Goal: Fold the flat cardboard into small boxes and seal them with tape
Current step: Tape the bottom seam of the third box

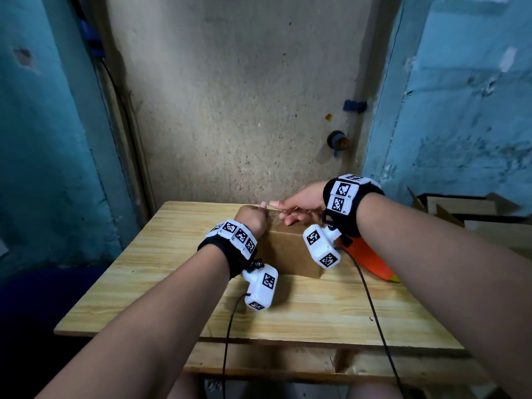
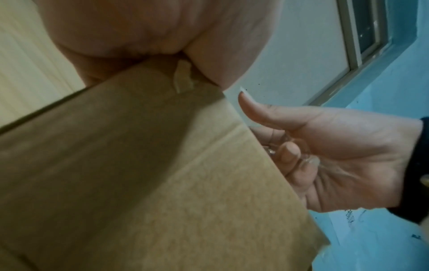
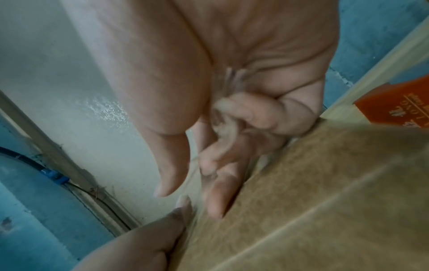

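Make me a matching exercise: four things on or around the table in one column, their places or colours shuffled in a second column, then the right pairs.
Things:
1. cardboard box
2. orange object
3. left hand
4. table

Descriptions:
A. light wood, bears the box
B. brown, stands at mid-table
C. at the box's far left top edge
D. lies right of the box

Pairs: 1-B, 2-D, 3-C, 4-A

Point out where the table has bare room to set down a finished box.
Bare wood lies on the table between the cardboard box and the near edge, and left of the box to the left edge. It is crowded at the box top, where left hand and right hand work, and beside the orange object.
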Demonstrator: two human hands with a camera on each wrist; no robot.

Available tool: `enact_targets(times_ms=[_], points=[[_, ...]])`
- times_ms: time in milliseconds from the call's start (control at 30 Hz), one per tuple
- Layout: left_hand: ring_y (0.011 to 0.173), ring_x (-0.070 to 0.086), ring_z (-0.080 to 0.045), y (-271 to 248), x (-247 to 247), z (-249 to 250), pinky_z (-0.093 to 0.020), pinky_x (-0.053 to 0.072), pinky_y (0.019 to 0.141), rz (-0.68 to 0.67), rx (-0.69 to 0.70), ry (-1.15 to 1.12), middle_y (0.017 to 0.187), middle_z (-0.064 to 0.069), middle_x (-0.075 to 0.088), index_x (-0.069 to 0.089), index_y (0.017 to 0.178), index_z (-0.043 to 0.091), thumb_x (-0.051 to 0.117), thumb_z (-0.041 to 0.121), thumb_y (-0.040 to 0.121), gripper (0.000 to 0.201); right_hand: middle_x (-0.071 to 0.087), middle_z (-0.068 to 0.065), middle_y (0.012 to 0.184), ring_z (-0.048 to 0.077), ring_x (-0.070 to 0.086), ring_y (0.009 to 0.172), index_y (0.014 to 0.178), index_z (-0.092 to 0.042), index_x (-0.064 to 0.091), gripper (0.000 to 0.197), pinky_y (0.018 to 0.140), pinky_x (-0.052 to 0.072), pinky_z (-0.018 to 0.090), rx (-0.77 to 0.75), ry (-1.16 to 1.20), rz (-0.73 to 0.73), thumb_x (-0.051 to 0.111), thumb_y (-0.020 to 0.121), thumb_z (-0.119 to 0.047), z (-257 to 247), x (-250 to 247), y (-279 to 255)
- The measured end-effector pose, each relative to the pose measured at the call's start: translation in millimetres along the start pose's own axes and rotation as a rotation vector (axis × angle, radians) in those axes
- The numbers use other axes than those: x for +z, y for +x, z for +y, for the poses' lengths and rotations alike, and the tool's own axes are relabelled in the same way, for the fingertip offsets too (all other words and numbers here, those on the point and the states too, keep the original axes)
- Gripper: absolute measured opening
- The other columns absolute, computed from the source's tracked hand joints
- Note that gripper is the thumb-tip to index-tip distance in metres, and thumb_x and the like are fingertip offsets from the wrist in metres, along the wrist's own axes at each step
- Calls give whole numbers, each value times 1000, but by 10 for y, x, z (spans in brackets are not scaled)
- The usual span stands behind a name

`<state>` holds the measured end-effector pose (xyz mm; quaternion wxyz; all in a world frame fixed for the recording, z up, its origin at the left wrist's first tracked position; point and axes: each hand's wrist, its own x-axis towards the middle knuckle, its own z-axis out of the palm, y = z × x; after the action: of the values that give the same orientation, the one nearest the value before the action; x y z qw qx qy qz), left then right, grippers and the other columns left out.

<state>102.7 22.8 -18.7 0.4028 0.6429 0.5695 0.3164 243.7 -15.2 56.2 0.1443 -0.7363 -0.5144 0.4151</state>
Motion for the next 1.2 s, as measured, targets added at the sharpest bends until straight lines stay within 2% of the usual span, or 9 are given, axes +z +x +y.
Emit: enact_targets(times_ms=[200, 300, 367, 500, 600, 767, 900, 1033, 1200], points=[[120, 58, -37, 25, -25, -5, -28, 33, 84, -13, -8, 109, 129, -20, 65, 65, 122, -4, 37, 39, 110, 52, 51, -4, 63, 5, 36, 33, 76, -19, 57, 42, 36, 33, 14, 88, -210, -17, 75, 89, -54, 45, -110, -44], [120, 58, -37, 33, -42, -14, -28, 33, 84, -15, -10, 143, 128, -21, 65, 64, 123, -5, 37, 38, 110, 53, 43, -3, 52, 9, 34, 35, 64, -19, 49, 54, 38, 30, 14, 88, -361, -3, 69, 90, -62, 124, -226, -147], [121, 57, -37, 44, -49, -29, -29, 34, 85, 2, -6, 155, 129, -22, 64, 64, 124, -5, 38, 40, 109, 54, 44, -2, 58, 10, 35, 39, 65, -20, 54, 50, 38, 30, 15, 63, -287, -34, 73, 87, -61, 211, -318, -155], [120, 58, -37, 35, -14, 13, -33, 39, 90, -1, -14, 173, 127, -19, 64, 62, 125, -5, 39, 39, 109, 52, 50, -2, 66, 12, 37, 58, 65, -20, 58, 48, 55, 29, 25, 39, -104, -66, 88, 60, -57, 385, -399, -152], [124, 56, -38, -2, -4, 44, -35, 40, 97, 19, -37, 194, 134, -23, 61, 59, 130, -5, 38, 40, 109, 54, 50, -2, 66, 12, 39, 59, 68, -20, 52, 47, 58, 30, 26, 66, -87, -28, 85, 70, -54, 450, -387, -169], [125, 56, -39, -16, 6, 43, -35, 40, 96, 32, -53, 170, 136, -23, 60, 58, 132, -4, 39, 42, 109, 55, 67, 2, 73, 11, 56, 67, 79, -14, 61, 48, 59, 41, 21, 36, 105, 42, 85, 57, -49, 477, -321, -178], [125, 56, -39, -29, 16, 65, -35, 39, 94, 27, -76, 181, 136, -25, 59, 57, 132, -6, 37, 41, 109, 56, 69, 2, 58, 7, 63, 58, 78, -10, 62, 36, 54, 53, 16, -13, 200, 158, 83, 82, -38, 447, -309, -252], [126, 55, -39, -99, 49, 117, -36, 39, 89, 26, -83, 172, 138, -25, 57, 52, 139, -5, 31, 35, 112, 52, 62, -1, 46, 2, 55, 36, 73, -9, 58, 36, 45, 49, 13, -62, 203, 267, 76, 93, -34, 325, -288, -456], [130, 53, -37, -151, 84, 147, -37, 40, 94, 43, -109, 104, 143, -23, 53, 50, 143, 0, 27, 33, 112, 50, 65, 6, 67, 14, 56, 55, 73, -8, 65, 36, 57, 49, 22, -244, 147, 473, 81, 91, -35, 95, -198, -585]])
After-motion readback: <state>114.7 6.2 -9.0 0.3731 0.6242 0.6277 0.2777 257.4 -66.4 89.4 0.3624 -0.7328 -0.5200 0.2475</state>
